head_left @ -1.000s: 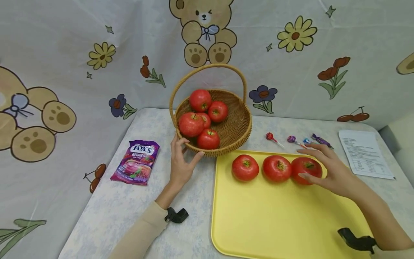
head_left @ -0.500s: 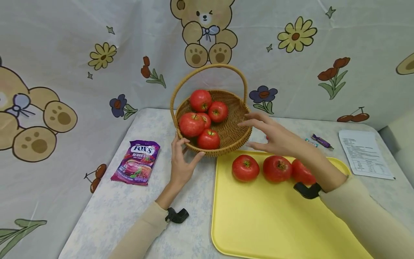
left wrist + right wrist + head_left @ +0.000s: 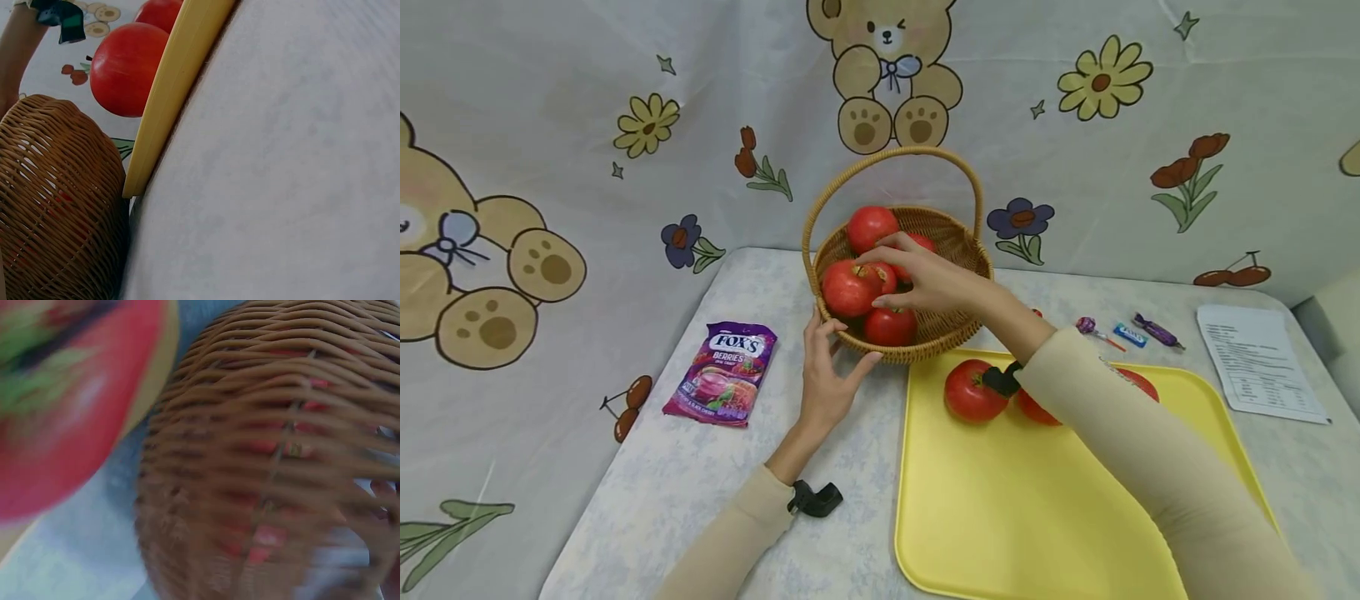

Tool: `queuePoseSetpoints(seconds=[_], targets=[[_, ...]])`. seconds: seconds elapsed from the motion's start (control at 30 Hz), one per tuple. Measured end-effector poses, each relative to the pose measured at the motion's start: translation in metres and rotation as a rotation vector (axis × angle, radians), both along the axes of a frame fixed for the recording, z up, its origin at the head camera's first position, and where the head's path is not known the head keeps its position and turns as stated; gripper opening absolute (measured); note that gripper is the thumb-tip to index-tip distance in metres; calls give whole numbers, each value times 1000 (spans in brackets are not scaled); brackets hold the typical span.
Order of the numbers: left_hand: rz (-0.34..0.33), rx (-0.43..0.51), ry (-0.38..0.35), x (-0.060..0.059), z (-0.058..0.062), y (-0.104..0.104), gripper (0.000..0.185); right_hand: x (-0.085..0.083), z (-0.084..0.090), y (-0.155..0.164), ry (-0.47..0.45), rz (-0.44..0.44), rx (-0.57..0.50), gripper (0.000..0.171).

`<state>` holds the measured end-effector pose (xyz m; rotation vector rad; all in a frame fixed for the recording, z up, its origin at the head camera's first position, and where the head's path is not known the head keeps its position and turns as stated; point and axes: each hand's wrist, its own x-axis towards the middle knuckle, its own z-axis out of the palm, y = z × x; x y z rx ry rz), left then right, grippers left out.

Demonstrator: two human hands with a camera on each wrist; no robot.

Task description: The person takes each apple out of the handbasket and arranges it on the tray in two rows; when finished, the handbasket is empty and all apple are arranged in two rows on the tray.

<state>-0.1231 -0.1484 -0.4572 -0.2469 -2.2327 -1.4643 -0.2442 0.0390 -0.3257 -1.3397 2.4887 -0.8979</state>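
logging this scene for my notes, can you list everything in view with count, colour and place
basket: one, brown wicker, back middle of table
tomatoes in the basket: five, red
tray: one, yellow, right of basket
tomatoes on the tray: three, red, two partly behind the sleeve
candy bag: one, purple, left of basket
wrapped sweets: several, behind tray
paper sheet: one, white, far right
left hand: touches basket rim
right hand: in basket, over tomatoes

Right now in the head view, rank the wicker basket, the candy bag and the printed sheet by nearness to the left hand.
1. Wicker basket: the left hand touches its front rim.
2. Candy bag: on the table, left of that hand.
3. Printed sheet: far right edge, beyond the yellow tray.
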Motion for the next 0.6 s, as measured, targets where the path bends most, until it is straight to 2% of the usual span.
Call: queuePoseSetpoints(seconds=[0.23, 0.4, 0.6], targets=[[-1, -9, -1, 0, -2, 0, 52, -7, -7, -25, -53, 13, -10, 56], [-6, -3, -4, -1, -2, 0, 51, -7, -17, -33, -23, 12, 29, 57], [8, -18, -14, 1, -2, -2, 53, -7, -25, -37, 6, 1, 23, 57]])
